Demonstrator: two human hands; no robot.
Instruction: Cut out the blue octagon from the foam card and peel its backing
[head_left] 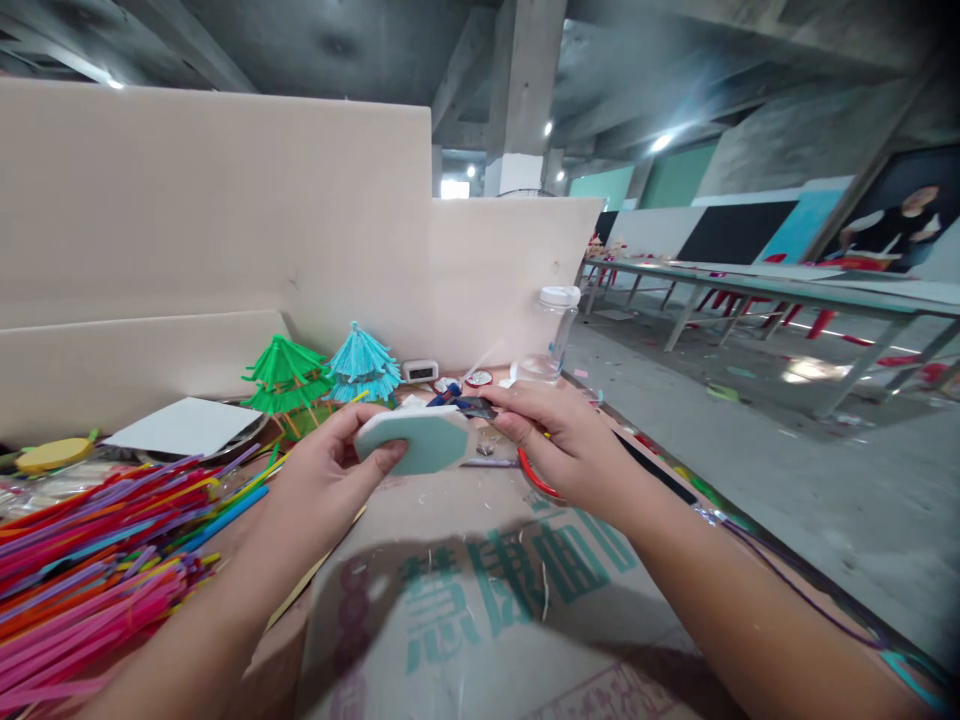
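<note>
Pale green foam block (pixel 420 440) being held above surface (pixel 480 600), clamped between thumb and fingers of left hand (pixel 330 470). Small dark tool (pixel 474 406) being pinched at block's upper right edge by closed right hand (pixel 562 440). Coloured straws (pixel 97 550) lying at left; paper umbrellas (pixel 322 375) standing behind.

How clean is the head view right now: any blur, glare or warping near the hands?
Head view: left hand and foam piece are sharp; the right hand is slightly soft. Ceiling lamps blow out, glare on the floor. Wide-lens warp bends the edges; arms shadow the cardboard.
</note>
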